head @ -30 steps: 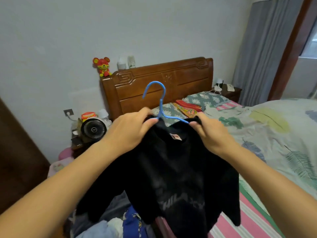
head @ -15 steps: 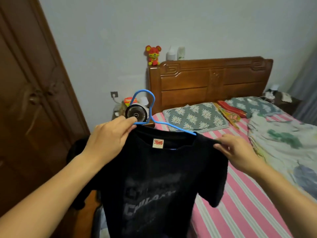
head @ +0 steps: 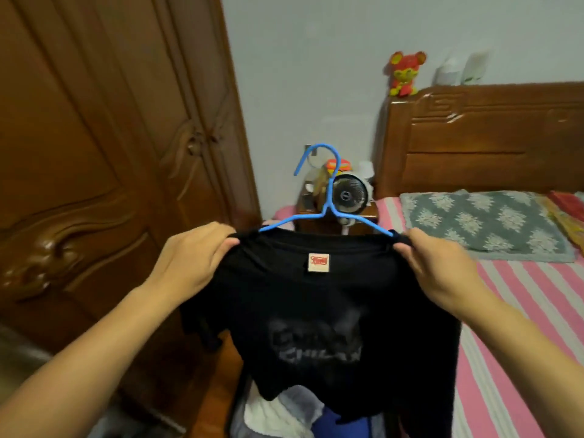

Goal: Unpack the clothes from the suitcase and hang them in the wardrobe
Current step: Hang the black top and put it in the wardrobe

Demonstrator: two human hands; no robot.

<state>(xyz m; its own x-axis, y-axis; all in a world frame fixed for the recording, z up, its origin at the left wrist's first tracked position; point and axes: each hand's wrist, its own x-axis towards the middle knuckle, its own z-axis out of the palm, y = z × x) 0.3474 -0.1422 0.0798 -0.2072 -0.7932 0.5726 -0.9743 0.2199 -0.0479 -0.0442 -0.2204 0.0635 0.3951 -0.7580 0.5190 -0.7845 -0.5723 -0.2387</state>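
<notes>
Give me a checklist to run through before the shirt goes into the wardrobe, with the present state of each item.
1. Black T-shirt sits on the blue hanger, both shoulders covered: ok.
2. Left hand has a grip on the left shoulder: ok.
3. Right hand has a grip on the right shoulder: ok.
4. Hanger hook free and upright, ready for a rail: ok.
5. Wardrobe doors open: not ok, they look closed.
6. A hand free to open them: not ok, both hold the shirt.
</notes>
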